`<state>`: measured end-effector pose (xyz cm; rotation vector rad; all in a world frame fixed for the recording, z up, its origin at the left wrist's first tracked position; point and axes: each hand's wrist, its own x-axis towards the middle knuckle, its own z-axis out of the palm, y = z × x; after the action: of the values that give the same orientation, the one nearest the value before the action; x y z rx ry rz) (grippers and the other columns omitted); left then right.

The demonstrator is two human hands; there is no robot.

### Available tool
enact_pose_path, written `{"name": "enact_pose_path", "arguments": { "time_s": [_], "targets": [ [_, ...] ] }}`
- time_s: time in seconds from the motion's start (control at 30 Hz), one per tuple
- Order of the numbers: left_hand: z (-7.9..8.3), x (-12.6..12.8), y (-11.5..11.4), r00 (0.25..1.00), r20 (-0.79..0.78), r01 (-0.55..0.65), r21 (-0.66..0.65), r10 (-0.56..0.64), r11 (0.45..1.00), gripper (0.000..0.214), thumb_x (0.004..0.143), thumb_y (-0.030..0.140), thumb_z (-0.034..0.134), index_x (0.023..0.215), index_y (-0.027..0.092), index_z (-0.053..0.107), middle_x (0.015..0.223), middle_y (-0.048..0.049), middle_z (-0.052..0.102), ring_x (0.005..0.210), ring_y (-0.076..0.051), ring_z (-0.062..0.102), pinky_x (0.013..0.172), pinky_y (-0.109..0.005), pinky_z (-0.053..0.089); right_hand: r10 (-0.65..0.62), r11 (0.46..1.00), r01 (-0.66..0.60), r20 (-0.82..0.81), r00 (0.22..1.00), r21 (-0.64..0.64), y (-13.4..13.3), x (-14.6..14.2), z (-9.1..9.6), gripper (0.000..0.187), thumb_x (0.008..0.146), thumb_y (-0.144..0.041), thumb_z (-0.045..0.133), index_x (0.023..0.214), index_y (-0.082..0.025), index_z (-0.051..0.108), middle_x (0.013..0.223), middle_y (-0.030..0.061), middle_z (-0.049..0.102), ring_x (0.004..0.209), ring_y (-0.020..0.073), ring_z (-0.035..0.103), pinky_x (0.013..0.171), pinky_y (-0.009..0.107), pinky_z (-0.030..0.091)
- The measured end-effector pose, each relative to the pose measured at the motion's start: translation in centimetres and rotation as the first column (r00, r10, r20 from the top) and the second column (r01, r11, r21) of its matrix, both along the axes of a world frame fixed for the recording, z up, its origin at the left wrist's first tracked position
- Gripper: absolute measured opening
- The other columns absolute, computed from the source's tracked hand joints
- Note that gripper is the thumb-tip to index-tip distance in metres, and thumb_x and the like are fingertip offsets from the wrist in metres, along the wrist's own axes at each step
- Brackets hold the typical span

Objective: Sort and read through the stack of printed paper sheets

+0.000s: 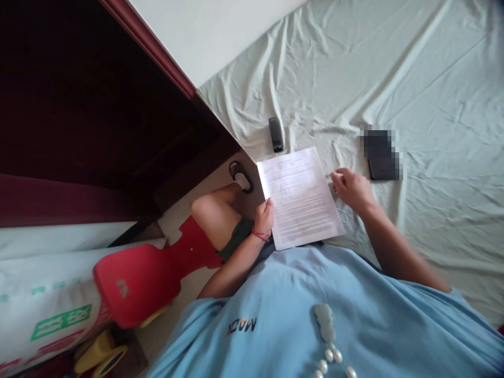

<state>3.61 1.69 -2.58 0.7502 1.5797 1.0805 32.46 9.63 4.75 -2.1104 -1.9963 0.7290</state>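
A sheaf of printed paper (299, 199) lies in front of my body, near the edge of the cloth-covered surface. My left hand (264, 216) grips its left edge, thumb on top and the other fingers underneath. Just off the right edge of the paper is my right hand (354, 190), its fingers curled inward; whether anything is in them is hidden. Beyond the top of the paper lies a small black oblong object (276, 135) with light lettering at one end. A dark flat object (381, 155), partly pixelated, rests to the right of my right hand.
A pale green wrinkled sheet (433, 94) covers the surface ahead and to the right. Dark red-brown furniture (98, 105) stands at the left. Below it are a red chair (137, 283) and a white printed sack (47, 304). A bead necklace (328, 355) hangs over my blue shirt.
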Motion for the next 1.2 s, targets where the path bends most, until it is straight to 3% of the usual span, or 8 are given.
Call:
{"name": "enact_pose_path", "arguments": {
  "time_s": [0.17,0.5,0.77,0.93,1.0,1.07,1.17,1.2],
  "targets": [
    [-0.1,0.5,0.1,0.995,0.100,-0.017,-0.015,0.018,1.000,0.067,0.081,0.080,0.078,0.082,0.013,0.074,0.079,-0.0064,0.076,0.078,-0.020,0.067,0.078,-0.033,0.053,0.003,1.000,-0.005,-0.071,0.997,-0.026,-0.4,-1.9,0.6,0.050,0.106,-0.050,0.046,0.134,-0.019,0.073,0.114,0.0166,0.085,0.110,0.0363,0.078,0.088,0.042,0.053],
    [0.2,1.3,-0.2,0.978,0.209,-0.009,0.059,-0.003,0.998,0.073,0.078,0.086,0.077,0.095,0.014,0.079,0.095,-0.0098,0.083,0.097,-0.026,0.077,0.092,-0.037,0.058,-0.186,0.976,0.093,-0.525,0.830,-0.199,-0.7,-0.6,-1.0,0.032,0.087,-0.054,0.055,0.074,-0.025,0.063,0.068,0.0009,0.064,0.064,0.0201,0.056,0.058,0.033,0.039],
    [-0.2,1.5,-0.2,0.975,0.217,0.047,-0.030,-0.039,0.998,0.074,0.075,0.086,0.078,0.091,0.015,0.077,0.090,-0.0108,0.080,0.092,-0.027,0.075,0.090,-0.040,0.058,-0.183,0.980,0.127,-0.446,0.876,-0.153,-1.4,-0.2,-0.3,0.034,0.089,-0.056,0.053,0.069,-0.030,0.057,0.063,0.0011,0.057,0.062,0.0233,0.055,0.058,0.037,0.037],
    [-0.5,-2.9,-1.6,0.974,-0.130,0.167,-0.126,-0.183,0.978,0.055,0.093,0.075,0.063,0.088,0.020,0.070,0.072,-0.0045,0.068,0.063,-0.021,0.061,0.076,-0.039,0.054,-0.111,0.993,0.095,-0.322,0.940,-0.065,-1.2,0.0,0.3,0.031,0.091,-0.054,0.047,0.067,-0.035,0.053,0.070,0.0063,0.067,0.078,0.0330,0.069,0.068,0.044,0.045],
    [0.1,-6.9,-2.1,0.899,-0.427,0.056,-0.122,-0.103,0.991,0.035,0.101,0.053,0.058,0.100,0.020,0.070,0.091,-0.0100,0.075,0.077,-0.024,0.067,0.087,-0.041,0.054,-0.113,0.993,0.095,-0.321,0.940,-0.073,-1.1,0.3,0.2,0.030,0.091,-0.054,0.047,0.068,-0.035,0.053,0.072,0.0070,0.070,0.079,0.0340,0.070,0.069,0.045,0.046],
    [1.1,-11.7,-2.5,0.719,-0.693,-0.144,-0.058,0.064,0.988,0.021,0.102,0.034,0.053,0.109,0.018,0.066,0.114,-0.0170,0.077,0.105,-0.029,0.071,0.103,-0.043,0.051,-0.117,0.992,0.093,-0.330,0.937,-0.088,-1.0,0.5,-0.1,0.029,0.091,-0.054,0.047,0.071,-0.035,0.054,0.073,0.0070,0.071,0.078,0.0341,0.070,0.068,0.044,0.045],
    [2.4,-18.2,-2.8,0.356,-0.903,-0.494,0.038,0.241,0.868,0.027,0.100,0.022,0.047,0.121,0.013,0.062,0.135,-0.0256,0.069,0.139,-0.036,0.059,0.119,-0.051,0.040,-0.119,0.992,0.093,-0.344,0.932,-0.090,-0.9,0.7,-0.5,0.028,0.092,-0.054,0.048,0.074,-0.034,0.057,0.074,0.0069,0.072,0.078,0.0342,0.070,0.069,0.044,0.044],
    [2.6,-19.8,-2.9,0.317,-0.912,-0.553,0.044,0.259,0.832,0.030,0.103,0.024,0.043,0.123,0.012,0.061,0.134,-0.0259,0.068,0.142,-0.037,0.056,0.120,-0.054,0.038,-0.119,0.992,0.094,-0.346,0.931,-0.089,-0.9,0.8,-0.6,0.028,0.092,-0.054,0.048,0.074,-0.034,0.057,0.074,0.0068,0.072,0.078,0.0342,0.070,0.069,0.044,0.044]
  ]
}}
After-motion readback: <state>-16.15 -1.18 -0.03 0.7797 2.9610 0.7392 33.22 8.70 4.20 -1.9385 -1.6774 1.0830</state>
